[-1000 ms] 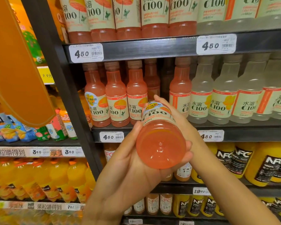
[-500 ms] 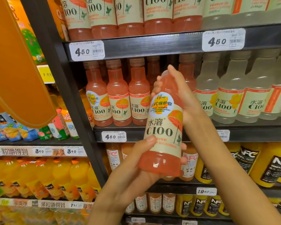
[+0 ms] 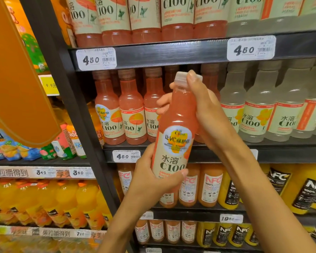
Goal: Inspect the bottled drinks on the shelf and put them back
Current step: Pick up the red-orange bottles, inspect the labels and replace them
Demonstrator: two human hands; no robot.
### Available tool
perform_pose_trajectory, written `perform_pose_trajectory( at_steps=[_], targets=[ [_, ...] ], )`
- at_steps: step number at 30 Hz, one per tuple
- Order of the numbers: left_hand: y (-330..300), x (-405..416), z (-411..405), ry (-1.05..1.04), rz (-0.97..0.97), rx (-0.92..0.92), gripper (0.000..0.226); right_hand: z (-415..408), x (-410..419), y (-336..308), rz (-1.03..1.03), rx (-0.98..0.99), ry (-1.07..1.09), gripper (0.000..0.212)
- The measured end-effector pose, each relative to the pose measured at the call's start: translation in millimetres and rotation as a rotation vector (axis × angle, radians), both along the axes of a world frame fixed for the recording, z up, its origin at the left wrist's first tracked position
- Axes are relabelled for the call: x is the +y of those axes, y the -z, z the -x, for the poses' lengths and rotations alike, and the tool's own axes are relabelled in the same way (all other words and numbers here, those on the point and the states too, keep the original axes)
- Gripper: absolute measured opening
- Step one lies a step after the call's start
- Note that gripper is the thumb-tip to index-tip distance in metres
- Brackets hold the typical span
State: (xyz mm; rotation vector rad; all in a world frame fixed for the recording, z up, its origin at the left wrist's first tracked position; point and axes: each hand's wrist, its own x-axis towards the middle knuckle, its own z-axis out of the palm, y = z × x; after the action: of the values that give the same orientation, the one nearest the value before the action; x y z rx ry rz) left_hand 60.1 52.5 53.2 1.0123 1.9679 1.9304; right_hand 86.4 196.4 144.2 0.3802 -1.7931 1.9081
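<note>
Bottle turned upright, label facing you, ready to go back on the shelf.

A second ago you had the pink C100 bottle (image 3: 173,141) base-first toward you; now it stands upright in front of the middle shelf (image 3: 199,154). Your left hand (image 3: 153,181) wraps its lower label, and your right hand (image 3: 199,110) clasps neck and cap. The base check looks done. Front row behind it: three pink bottles left of it, four pale ones at right.
</note>
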Motion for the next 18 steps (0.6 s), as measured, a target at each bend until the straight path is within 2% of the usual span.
perform_pose_trajectory(
  at_steps=[3,7,9,14,18],
  targets=[
    [8.5,9.1,6.9,-0.053,0.012,0.074,0.060,-6.0,-7.2,3.0,-0.062,0.097,-0.084,0.036],
    [15.8,15.4,15.8,-0.153,0.022,0.161,0.071,-13.0,-4.2,4.2,-0.298,0.139,-0.253,0.055],
    [18.9,16.9,18.6,-0.192,0.012,0.182,0.076,-16.1,0.1,4.5,-0.353,0.130,-0.314,0.050],
    [19.3,15.3,21.8,-0.212,0.044,0.239,0.071,-18.4,2.4,9.0,-0.346,0.140,-0.380,0.039],
    [12.8,1.9,16.4,0.021,0.151,0.187,0.074,-11.5,1.8,11.2,-0.177,0.142,-0.285,0.020]
  ],
)
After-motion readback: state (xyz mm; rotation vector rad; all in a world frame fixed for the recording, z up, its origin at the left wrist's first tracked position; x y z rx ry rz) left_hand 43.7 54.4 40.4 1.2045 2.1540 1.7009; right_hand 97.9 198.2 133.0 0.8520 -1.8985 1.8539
